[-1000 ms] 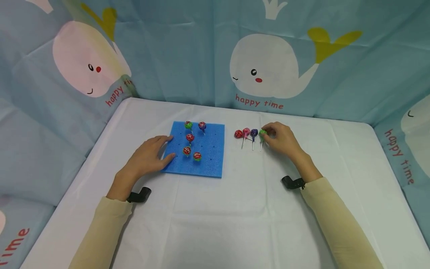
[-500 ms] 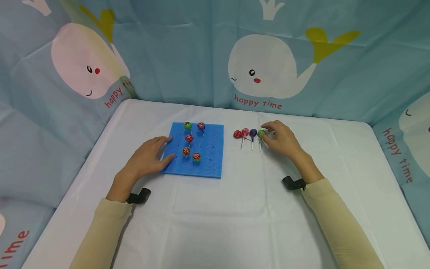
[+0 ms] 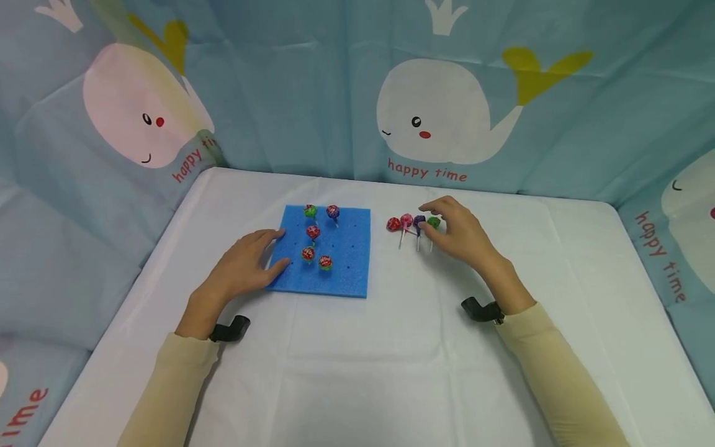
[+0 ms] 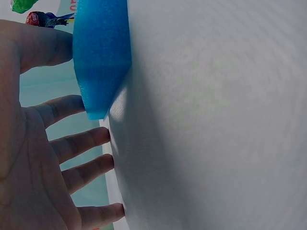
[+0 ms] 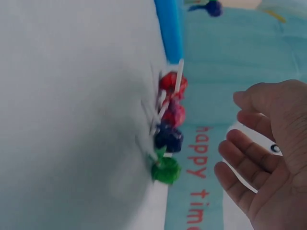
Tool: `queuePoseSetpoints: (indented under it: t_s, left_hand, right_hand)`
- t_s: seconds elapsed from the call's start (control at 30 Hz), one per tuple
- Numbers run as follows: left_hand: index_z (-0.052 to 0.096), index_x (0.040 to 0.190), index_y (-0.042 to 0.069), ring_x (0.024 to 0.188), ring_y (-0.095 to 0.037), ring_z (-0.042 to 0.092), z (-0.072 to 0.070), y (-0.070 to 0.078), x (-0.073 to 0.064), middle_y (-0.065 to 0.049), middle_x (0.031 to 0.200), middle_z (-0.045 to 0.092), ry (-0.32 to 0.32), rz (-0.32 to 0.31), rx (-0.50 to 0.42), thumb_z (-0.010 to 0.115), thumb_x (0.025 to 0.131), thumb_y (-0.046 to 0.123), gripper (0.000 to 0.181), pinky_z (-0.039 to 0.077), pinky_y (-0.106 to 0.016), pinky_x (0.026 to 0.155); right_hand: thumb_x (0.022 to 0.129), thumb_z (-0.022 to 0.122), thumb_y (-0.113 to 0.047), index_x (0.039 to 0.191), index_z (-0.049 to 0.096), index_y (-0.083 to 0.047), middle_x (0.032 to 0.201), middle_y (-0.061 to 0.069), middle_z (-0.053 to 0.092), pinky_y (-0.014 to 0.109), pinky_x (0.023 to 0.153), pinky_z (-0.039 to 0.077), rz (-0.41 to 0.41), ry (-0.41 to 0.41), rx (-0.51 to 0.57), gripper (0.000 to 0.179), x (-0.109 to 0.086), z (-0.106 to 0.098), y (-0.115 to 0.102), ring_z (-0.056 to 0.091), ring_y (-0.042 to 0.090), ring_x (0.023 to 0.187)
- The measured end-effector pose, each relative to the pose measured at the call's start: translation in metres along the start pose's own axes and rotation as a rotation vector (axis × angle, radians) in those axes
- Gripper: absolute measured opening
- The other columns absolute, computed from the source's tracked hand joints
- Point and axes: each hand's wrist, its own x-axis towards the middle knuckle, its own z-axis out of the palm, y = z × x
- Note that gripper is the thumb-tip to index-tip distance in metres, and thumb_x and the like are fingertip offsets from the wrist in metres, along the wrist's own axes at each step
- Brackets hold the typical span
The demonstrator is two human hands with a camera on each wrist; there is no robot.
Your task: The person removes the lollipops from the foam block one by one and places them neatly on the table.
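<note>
A blue foam board [image 3: 352,282] with small holes lies on the table, and several wrapped lollipops [image 3: 313,232] stand upright in it. My left hand [image 3: 237,267] rests at the board's left edge, thumb and forefinger touching it with fingers spread. To the right of the board lie a red lollipop [image 3: 393,224], a pink lollipop [image 3: 406,220], a purple lollipop [image 3: 419,220] and a green lollipop [image 5: 166,170], side by side in a row. Over the right part of that row hovers my right hand [image 3: 460,236], fingers loosely bent and holding nothing; its thumb tip overlaps the purple one in the head view.
White cloth covers the table [image 3: 357,372]. A blue curtain [image 3: 313,93] printed with whales hangs behind it and along the sides. Each wrist wears a black camera, such as the right wrist camera [image 3: 480,309].
My right hand has come off the green lollipop, which stays in the row, and moved left over the purple one. The left hand stays at the board.
</note>
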Motion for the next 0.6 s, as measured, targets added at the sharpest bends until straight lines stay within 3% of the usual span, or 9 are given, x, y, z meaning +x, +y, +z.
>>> queuePoseSetpoints:
  t_s: [0.6]
  left_hand:
    - [0.042, 0.162, 0.009, 0.154, -0.048, 0.039, -0.002, -0.002, 0.004, -0.024, 0.164, 0.045, -0.018, -0.014, -0.008, 0.062, 0.102, 0.046, 0.073, 0.033, -0.069, 0.126]
  right_hand:
    - [0.099, 0.074, -0.019, 0.125, 0.073, -0.010, 0.124, 0.012, 0.070, 0.050, 0.098, 0.060, -0.156, -0.004, 0.079, 0.027, -0.005, 0.020, -0.048, 0.069, 0.030, 0.113]
